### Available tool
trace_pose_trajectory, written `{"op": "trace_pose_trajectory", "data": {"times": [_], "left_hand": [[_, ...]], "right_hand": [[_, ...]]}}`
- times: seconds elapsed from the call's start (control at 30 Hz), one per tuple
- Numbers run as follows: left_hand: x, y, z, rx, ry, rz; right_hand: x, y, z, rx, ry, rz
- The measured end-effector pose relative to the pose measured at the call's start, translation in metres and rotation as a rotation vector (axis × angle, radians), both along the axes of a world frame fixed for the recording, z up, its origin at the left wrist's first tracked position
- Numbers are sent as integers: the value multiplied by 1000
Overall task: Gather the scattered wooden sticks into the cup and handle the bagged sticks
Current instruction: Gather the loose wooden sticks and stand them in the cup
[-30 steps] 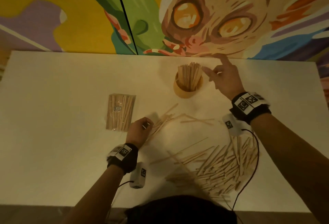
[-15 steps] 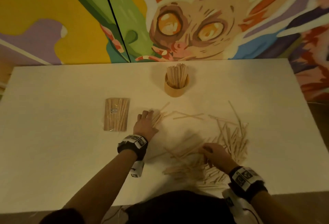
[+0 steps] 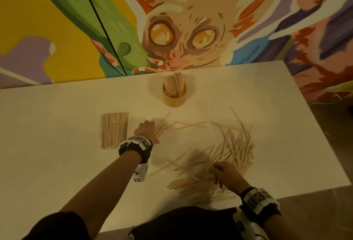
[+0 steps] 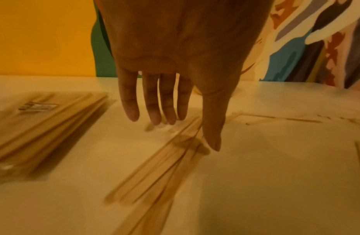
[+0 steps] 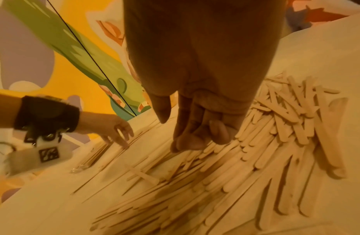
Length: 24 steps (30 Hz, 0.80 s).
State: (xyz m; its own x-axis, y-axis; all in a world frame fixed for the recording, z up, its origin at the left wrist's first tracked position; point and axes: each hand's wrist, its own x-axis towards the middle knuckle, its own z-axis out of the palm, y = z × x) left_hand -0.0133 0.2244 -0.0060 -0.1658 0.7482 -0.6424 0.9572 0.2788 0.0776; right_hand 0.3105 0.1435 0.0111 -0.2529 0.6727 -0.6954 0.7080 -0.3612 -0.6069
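Note:
A tan cup (image 3: 173,100) stands upright at the table's far middle, packed with upright sticks. The clear bag of sticks (image 3: 114,130) (image 4: 44,120) lies flat to the left. My left hand (image 3: 146,129) (image 4: 170,120) is just right of the bag, fingers straight, fingertips on the table and thumb against a small bunch of sticks (image 3: 162,128) (image 4: 154,171). My right hand (image 3: 224,173) (image 5: 187,132) sits on the near edge of the big loose pile (image 3: 235,148) (image 5: 265,143). Its fingers are curled onto the sticks, thumb apart, and no stick shows inside the grip.
A few stray sticks (image 3: 191,125) lie crossed between the cup and the pile. The white table (image 3: 57,163) ends close to my body, and its right edge (image 3: 321,144) is near the pile. A painted wall (image 3: 172,20) stands right behind the cup.
My right hand came back from the cup down to the near side of the big pile. My left hand went from curled to flat beside the small bunch.

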Motion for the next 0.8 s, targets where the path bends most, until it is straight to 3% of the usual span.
{"op": "trace_pose_trajectory", "data": {"times": [0.3,0.63,0.8], "left_hand": [[2,-56,-20,261,-140,108],[12,-82,-35,253,128,-331],[3,-89,-16,214,152,-393]], "right_hand": [[-6,-8,-1,-37,-19,52],[-18,-3,7,-28,-1,77],[-21,1,9,-42,42,75]]}}
